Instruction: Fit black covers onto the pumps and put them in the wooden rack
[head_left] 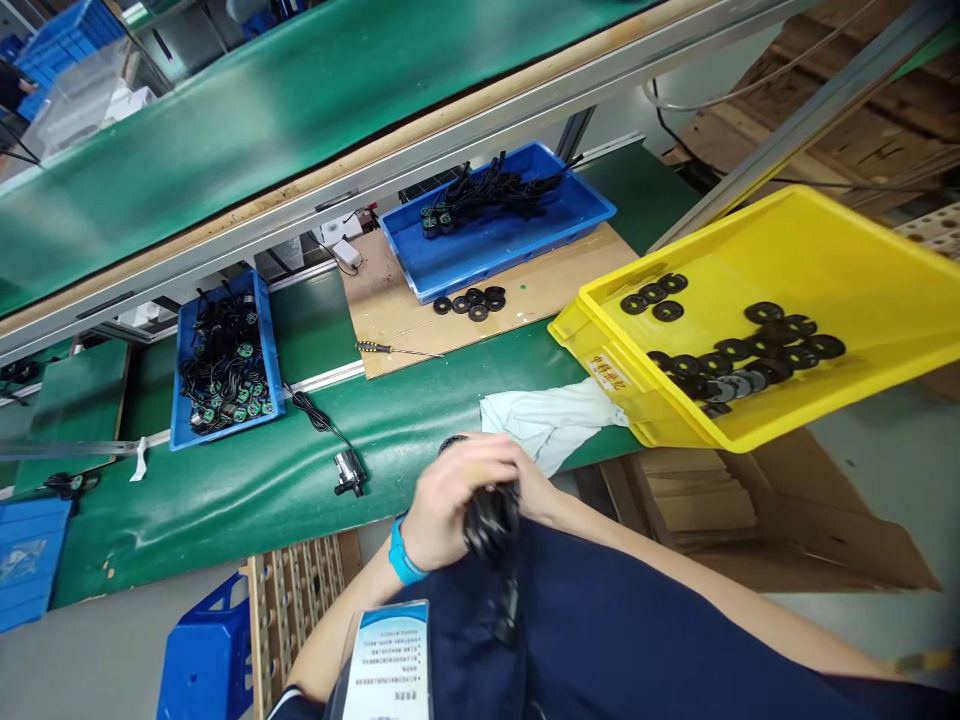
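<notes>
Close to my body, my left hand (450, 500), with a blue band at the wrist, curls round a coiled black cable (493, 525). The cable's loose end dangles against my dark blue clothing. My right hand (531, 482) is right behind it, mostly covered by the left, and its fingers are hidden. A dark round part (452, 441) peeks out above my left knuckles. A light cloth (547, 415) lies just beyond my hands on the green bench (285, 510). To the left rests a small black pump-like part (349, 473) with its cord.
A yellow bin (847, 235) of black rings tilts at right. A blue tray (480, 260) of cabled parts sits on cardboard (367, 330), with several black rings (478, 312) and a screwdriver (390, 348). Another blue bin (176, 400) is full of wired parts. A raised green shelf (262, 130) crosses above.
</notes>
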